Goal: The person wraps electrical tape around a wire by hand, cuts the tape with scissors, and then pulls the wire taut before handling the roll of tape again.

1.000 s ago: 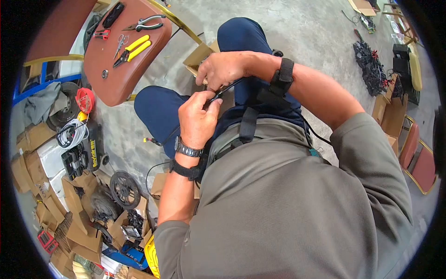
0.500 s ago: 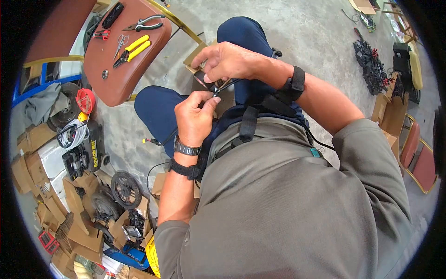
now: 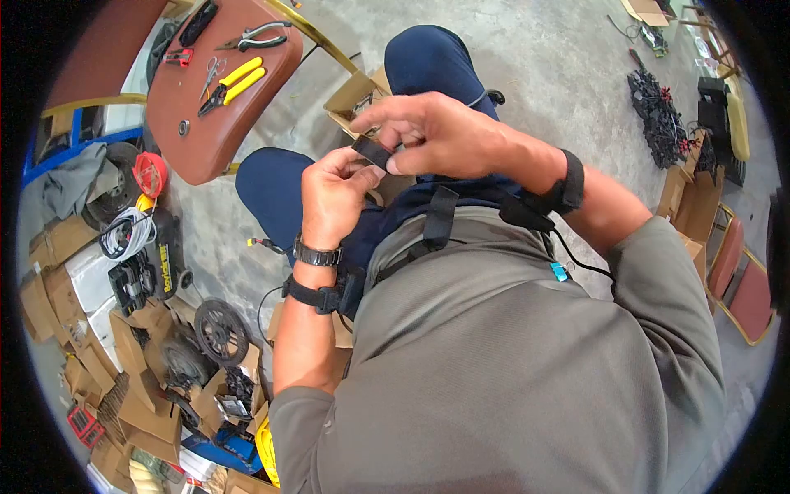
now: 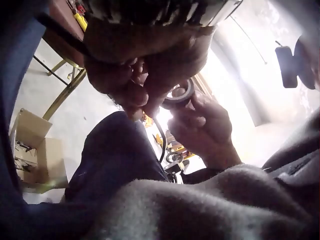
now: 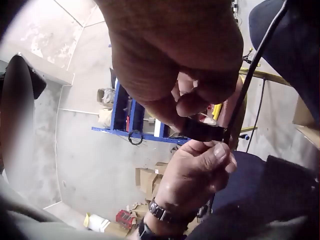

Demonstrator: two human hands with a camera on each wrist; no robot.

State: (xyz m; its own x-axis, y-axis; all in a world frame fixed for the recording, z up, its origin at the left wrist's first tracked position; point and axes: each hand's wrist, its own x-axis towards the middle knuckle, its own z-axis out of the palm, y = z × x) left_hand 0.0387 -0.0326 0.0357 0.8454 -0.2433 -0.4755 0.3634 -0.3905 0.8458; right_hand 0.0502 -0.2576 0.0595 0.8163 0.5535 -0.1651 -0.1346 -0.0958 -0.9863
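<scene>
The left hand pinches a thin black cable between thumb and fingers, above the lap. To its right, the right hand has curled fingers round a small dark ring, apparently a tape roll. A short black strip stretches from the right hand's fingers to the cable at the left fingertips; the head view shows this dark strip between both hands. The right palm hides part of the roll.
A brown chair seat holds yellow-handled strippers, pliers, scissors and a small ring. An open carton stands beyond the hands. Boxes and wheels lie at lower left, black cable bundles at right.
The right hand has drawn back toward the right, and a wider black strip shows between the hands. The left hand has shifted slightly left, still pinching the cable.
</scene>
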